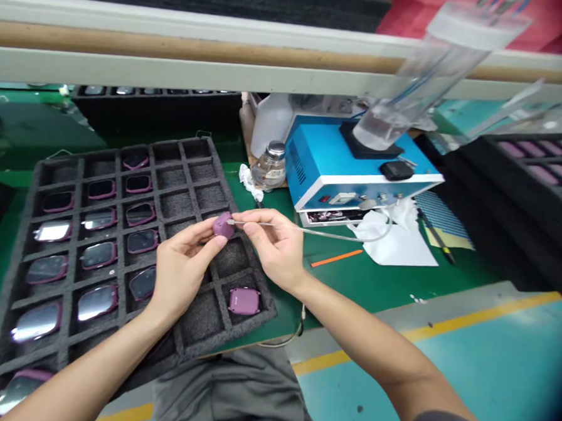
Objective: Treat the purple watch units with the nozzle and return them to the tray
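Observation:
My left hand [186, 265] pinches a small purple watch case [223, 225] between thumb and fingers, held above the grey foam tray [262, 291]. My right hand [279, 248] has its fingers closed on a thin pale tube [317, 232] close to its end. The tube's small light tip meets the side of the case, or lies just in front of it; I cannot tell which. Another purple watch case [244, 301] lies in the tray's near right compartment. Several purple-rimmed cases with dark glossy faces, such as this watch case [98, 255], fill compartments at the left.
Behind my hands stands a blue control box [321, 156] with a clear cylinder [404, 97] on top. A glass bottle [270, 166], an orange stick [337, 258], white paper [401, 245] and a pen [437, 237] lie around it. A shelf edge [222, 72] crosses above.

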{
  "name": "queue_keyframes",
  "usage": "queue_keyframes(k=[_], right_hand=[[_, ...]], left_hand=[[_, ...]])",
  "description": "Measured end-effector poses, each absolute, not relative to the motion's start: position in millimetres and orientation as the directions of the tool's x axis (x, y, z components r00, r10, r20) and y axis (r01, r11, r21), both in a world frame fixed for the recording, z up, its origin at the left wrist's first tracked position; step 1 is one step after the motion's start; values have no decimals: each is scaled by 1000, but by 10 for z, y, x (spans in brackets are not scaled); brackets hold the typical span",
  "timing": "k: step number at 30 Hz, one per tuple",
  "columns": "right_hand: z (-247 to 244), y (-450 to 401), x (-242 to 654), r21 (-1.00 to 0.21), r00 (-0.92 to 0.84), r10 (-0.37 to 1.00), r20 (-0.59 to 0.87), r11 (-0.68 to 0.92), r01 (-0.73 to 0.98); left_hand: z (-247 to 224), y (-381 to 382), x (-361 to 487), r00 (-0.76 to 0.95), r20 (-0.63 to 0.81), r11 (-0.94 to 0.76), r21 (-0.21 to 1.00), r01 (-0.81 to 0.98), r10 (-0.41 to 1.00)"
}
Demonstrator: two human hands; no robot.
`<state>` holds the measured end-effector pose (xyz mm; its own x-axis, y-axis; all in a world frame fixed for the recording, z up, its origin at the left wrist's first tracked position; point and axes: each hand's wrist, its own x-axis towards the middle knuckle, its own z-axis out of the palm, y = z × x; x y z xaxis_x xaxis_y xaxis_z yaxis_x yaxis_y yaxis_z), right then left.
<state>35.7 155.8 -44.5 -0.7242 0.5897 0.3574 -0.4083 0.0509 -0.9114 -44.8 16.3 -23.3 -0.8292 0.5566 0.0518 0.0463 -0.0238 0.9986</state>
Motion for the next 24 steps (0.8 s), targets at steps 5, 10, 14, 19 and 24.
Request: queue_keyframes(k=[5, 10, 14, 19, 24], right_hand=[[-444, 1570, 342, -914, -728, 590, 349, 43, -403], [-424, 1569, 346, -914, -732, 586, 347, 35, -405], [-420, 1573, 346, -912, -731, 584, 353, 41, -408], [-415, 1570, 348, -915, -731, 586, 350, 47, -400], [-414, 1565, 354, -915, -729, 587, 352, 49, -401]], left_hand=[[-217, 177, -445, -833, 50, -37, 999, 35, 552], [-221, 171, -445, -833, 44, -35, 999, 29, 551], [-233, 166, -452, -835, 43, -35, 999, 29, 549], [-231, 174, -451, -837, 36, -34, 999, 21, 546], [-226, 182, -444, -839, 41, -39, 999, 24, 542]])
